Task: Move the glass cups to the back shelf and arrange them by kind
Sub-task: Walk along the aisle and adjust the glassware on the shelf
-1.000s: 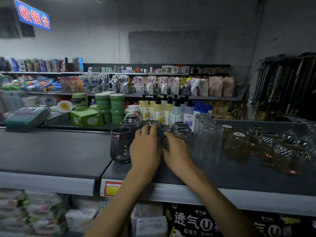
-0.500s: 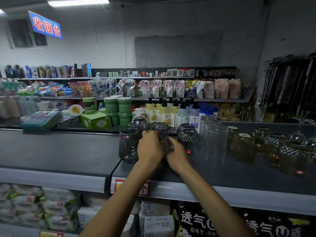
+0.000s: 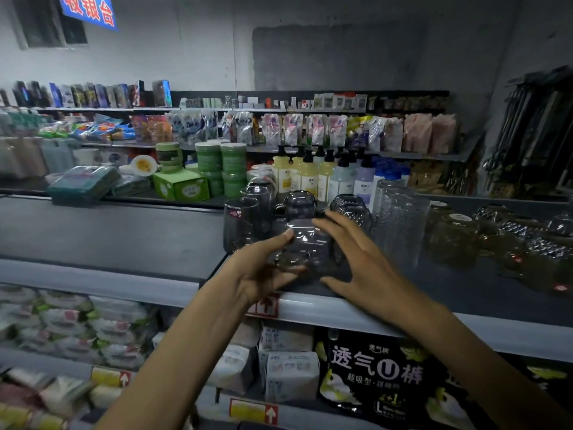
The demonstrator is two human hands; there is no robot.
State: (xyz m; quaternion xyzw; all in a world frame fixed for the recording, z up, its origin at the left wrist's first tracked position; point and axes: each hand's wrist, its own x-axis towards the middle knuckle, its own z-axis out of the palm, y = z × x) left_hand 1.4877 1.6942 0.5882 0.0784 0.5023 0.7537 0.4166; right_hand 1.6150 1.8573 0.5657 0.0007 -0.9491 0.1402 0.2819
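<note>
Nearest: lower shelves under the hands, with white packs (image 3: pixel 291 372) and a black diaper pack (image 3: pixel 381 377). Above them, front lip of the grey shelf (image 3: pixel 387 318).

Just over that lip the left hand (image 3: pixel 260 274) grips a clear glass cup (image 3: pixel 307 249), thumb on top, fingers curled under. The cup is tilted on its side; can't tell if it touches the shelf. The right hand (image 3: pixel 366 265) is spread, fingers near straight, lying against the cup's right side, not wrapped round it.

Behind, on the same shelf, cups already stand in groups:
- smoky tumblers (image 3: pixel 240 226) at left
- inverted smoky mug (image 3: pixel 299 204)
- patterned dark cups (image 3: pixel 352 209)
- tall textured clear glasses (image 3: pixel 400 221)
- amber cups (image 3: pixel 452 240)
- cut-pattern cups (image 3: pixel 545 252) far right

Past those: pump bottles (image 3: pixel 310 178) and green tubs (image 3: pixel 221 164).

My read: sorting mostly done, and this cup is not yet set down with its kind. Which group it matches is unclear from here.
</note>
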